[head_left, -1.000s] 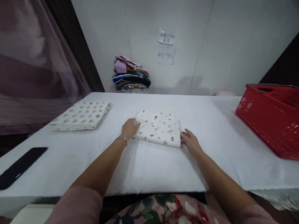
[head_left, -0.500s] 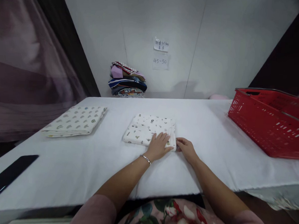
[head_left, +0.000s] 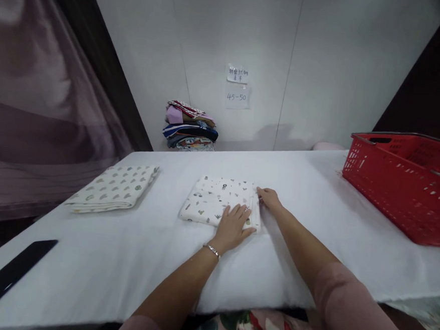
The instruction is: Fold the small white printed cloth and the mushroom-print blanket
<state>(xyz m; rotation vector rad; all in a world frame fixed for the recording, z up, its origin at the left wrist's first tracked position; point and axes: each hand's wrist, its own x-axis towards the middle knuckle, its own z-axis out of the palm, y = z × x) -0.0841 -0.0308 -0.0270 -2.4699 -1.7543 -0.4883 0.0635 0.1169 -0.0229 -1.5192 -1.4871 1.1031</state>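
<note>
A folded white cloth (head_left: pixel 213 197) with small printed motifs lies flat in the middle of the table. My left hand (head_left: pixel 233 227) rests on its near right part, palm down and fingers spread. At the cloth's right edge, close to the far corner, my right hand (head_left: pixel 269 198) has its thumb and fingers closed on the fabric; the fingertips are partly hidden. Off to the left lies a second folded cloth (head_left: pixel 115 185), cream with a grey repeated print, and neither hand touches it.
A red perforated basket (head_left: pixel 395 182) stands at the right on the white-covered table (head_left: pixel 122 264). A dark flat object (head_left: pixel 12 273) lies near the left edge. Behind the table, a stack of folded fabrics (head_left: pixel 190 128) sits against the wall, left of two paper signs (head_left: pixel 238 97).
My right hand has slid along the cloth's right edge, from the near corner toward the far one. My left hand stays on the cloth. The camera view has shifted slightly.
</note>
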